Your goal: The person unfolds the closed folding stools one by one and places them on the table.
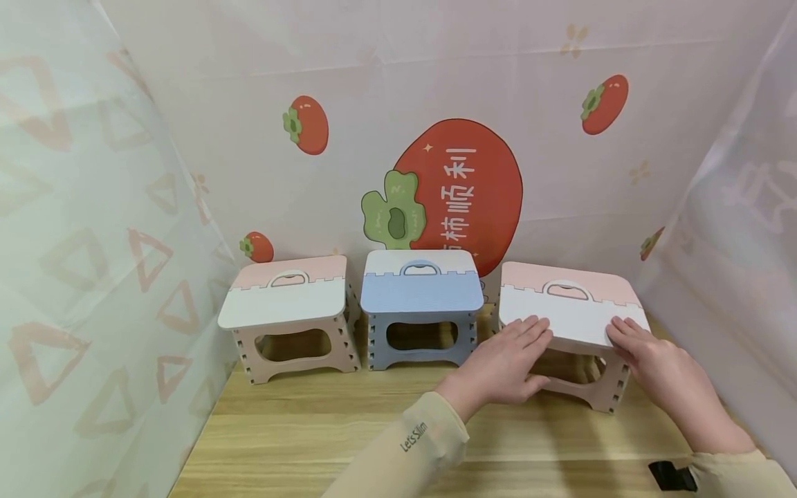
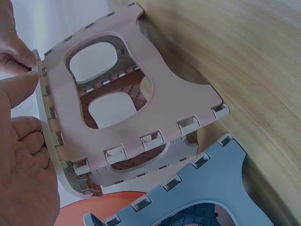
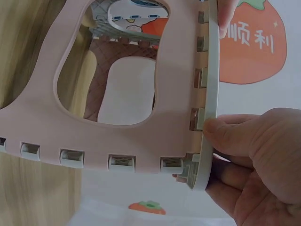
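Note:
A pink and white folding step stool (image 1: 575, 315) stands at the right, turned at a slight angle. Fingers of my left hand (image 1: 507, 360) lie over the left part of its front seat edge, the thumb lower, in front of the leg panel. In the left wrist view that thumb (image 2: 21, 89) overlaps the rim. My right hand (image 1: 654, 360) grips the front right corner of the seat. Seen from the right wrist, its thumb (image 3: 223, 132) is against the rim with the fingers on the top side. The stool's legs stand unfolded.
A blue and white folding stool (image 1: 423, 294) stands in the middle, close beside the held one. Another pink and white stool (image 1: 286, 304) is at the left. All stand on a wood-grain table (image 1: 311, 436), before a printed cloth backdrop (image 1: 236, 166) with cloth sides.

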`<state>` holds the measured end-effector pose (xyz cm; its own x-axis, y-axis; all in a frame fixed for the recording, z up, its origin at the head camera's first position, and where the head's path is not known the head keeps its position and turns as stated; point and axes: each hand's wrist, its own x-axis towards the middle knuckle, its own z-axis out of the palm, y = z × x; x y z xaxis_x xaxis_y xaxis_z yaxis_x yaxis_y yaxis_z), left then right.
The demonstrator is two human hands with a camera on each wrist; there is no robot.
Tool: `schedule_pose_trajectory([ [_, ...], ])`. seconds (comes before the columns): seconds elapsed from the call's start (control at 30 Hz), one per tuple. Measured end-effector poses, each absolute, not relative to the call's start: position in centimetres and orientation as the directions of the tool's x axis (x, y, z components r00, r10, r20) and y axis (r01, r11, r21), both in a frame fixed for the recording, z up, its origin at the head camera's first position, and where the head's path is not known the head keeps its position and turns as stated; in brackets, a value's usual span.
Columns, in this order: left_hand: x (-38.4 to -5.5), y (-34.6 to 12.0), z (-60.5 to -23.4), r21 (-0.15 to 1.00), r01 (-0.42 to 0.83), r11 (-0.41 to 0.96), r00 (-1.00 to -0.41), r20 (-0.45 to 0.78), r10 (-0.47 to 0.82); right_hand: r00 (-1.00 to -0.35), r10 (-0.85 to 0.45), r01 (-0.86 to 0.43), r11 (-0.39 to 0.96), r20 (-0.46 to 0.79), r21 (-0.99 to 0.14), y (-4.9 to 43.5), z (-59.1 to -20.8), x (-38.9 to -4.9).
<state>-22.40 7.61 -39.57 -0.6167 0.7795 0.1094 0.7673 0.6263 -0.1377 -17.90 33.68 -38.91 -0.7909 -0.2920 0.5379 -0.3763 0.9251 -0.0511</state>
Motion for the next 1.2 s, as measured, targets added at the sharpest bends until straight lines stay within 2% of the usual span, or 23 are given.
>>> schedule_pose_trajectory([
  [0.33, -22.6, 7.9, -39.8, -0.125, 0.753, 0.646, -0.637, 0.112, 0.763, -0.808, -0.298, -0.362, 0.932, 0.508, -0.03, 33.4, -38.6, -19.0],
  [0.77, -23.2, 8.5, -40.0, -0.145, 0.722, 0.677, -0.67, 0.099, 0.736, -0.889, -0.257, -0.301, 0.952, 0.379, -0.059, 33.2, -38.5, -20.5],
  [1.2, -24.1, 8.6, -39.8, -0.14, 0.698, 0.703, -0.699, 0.086, 0.71, -0.888, -0.248, -0.299, 0.952, 0.388, -0.074, 32.5, -38.4, -21.8],
])
